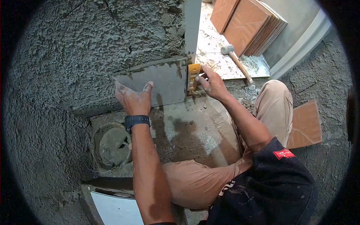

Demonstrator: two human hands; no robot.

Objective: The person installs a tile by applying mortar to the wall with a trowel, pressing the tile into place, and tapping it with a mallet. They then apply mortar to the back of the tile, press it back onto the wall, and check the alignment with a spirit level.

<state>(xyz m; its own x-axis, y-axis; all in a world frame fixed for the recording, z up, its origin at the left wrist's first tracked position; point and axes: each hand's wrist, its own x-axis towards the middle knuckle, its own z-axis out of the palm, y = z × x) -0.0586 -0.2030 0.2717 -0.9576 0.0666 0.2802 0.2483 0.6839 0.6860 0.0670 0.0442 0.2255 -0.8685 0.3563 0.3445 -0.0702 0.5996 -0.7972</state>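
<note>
A grey tile (165,84), smeared with mortar, stands upright against the foot of the rough plastered wall. My left hand (134,98), a dark watch at its wrist, lies against the tile's left part with thumb and fingers apart. At the tile's right edge, beside the door frame, a short yellow spirit level (193,77) stands upright. My right hand (213,83) pinches that level between thumb and fingers from its right side. The level's lower end is partly in shadow.
Below my left hand sits a round, mortar-coated bucket (111,145). A white-faced panel (116,208) lies at lower left. Through the doorway, a rubber mallet (237,62) lies near stacked brown tiles (247,26). Another brown tile (305,125) is beside my knee.
</note>
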